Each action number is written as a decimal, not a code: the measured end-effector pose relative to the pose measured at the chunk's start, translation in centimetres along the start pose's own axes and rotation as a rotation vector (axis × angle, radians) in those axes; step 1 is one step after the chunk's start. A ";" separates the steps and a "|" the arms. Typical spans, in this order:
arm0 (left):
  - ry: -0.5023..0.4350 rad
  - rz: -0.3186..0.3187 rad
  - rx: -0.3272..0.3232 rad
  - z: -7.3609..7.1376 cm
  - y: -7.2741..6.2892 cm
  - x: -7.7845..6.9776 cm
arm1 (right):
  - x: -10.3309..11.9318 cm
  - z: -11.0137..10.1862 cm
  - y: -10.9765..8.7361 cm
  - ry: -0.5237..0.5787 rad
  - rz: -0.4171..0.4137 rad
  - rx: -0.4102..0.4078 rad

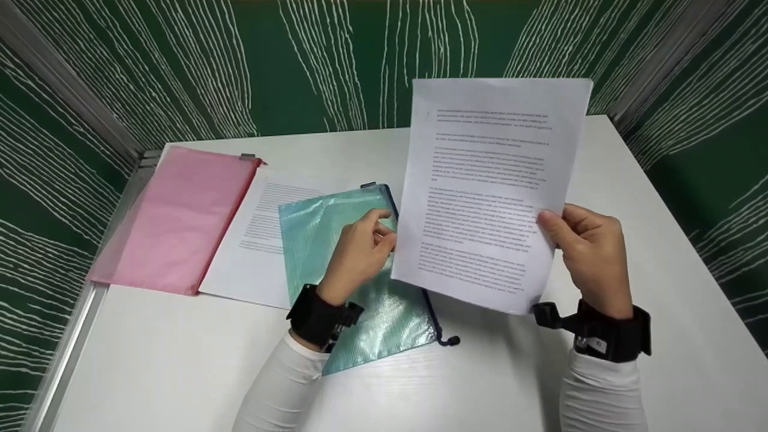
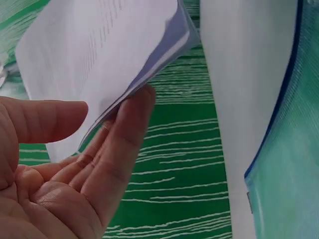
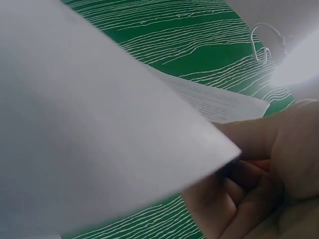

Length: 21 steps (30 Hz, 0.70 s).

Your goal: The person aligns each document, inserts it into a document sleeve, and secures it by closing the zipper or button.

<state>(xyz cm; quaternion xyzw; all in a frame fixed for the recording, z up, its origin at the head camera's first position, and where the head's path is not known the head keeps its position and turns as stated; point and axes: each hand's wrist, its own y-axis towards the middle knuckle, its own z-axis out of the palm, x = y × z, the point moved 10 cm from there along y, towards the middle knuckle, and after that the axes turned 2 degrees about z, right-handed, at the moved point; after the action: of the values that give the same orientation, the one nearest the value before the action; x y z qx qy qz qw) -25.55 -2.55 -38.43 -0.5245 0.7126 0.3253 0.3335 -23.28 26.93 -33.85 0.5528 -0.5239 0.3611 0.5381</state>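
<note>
My right hand (image 1: 594, 255) pinches a thin stack of printed paper sheets (image 1: 480, 192) by its right edge, thumb on the printed face. The stack is held up over the table, tilted towards me. At its left edge is my left hand (image 1: 360, 255). In the left wrist view the thumb (image 2: 50, 119) lies in front of the sheets and the fingers (image 2: 117, 149) reach behind, straight and loosely spread, with the index finger at the sheet edges. Below the left hand lies a teal zip pouch (image 1: 384, 318) with a dark blue zipper edge.
A pink zip pouch (image 1: 186, 222) with a red zipper edge lies at the table's left. Between the pouches rests a printed sheet (image 1: 240, 264), partly covered by both. The white table (image 1: 468, 384) meets green walls (image 1: 324, 66) with white lines.
</note>
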 end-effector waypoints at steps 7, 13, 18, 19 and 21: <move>0.310 -0.021 0.019 3.0 1.3 1.9 | -0.3 -1.9 0.0 0.028 0.020 -0.148; 0.510 -0.064 0.038 6.2 2.0 3.5 | -0.4 -3.2 -0.1 -0.112 0.018 -0.252; 0.664 -0.065 0.041 8.1 2.3 3.8 | -0.4 -4.1 -0.1 -0.109 0.026 -0.307; 0.700 -0.065 0.045 8.3 2.3 3.8 | -0.5 -4.2 -0.1 -0.084 0.030 -0.315; 0.752 -0.070 0.053 8.7 2.4 3.9 | -0.5 -4.5 -0.1 -0.036 0.041 -0.329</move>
<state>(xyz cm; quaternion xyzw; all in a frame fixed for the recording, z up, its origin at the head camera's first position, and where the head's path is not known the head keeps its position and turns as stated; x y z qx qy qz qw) -27.55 3.06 -46.24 -0.6224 0.7752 0.0799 0.0728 -22.50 31.34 -33.67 0.4528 -0.5968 0.2711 0.6043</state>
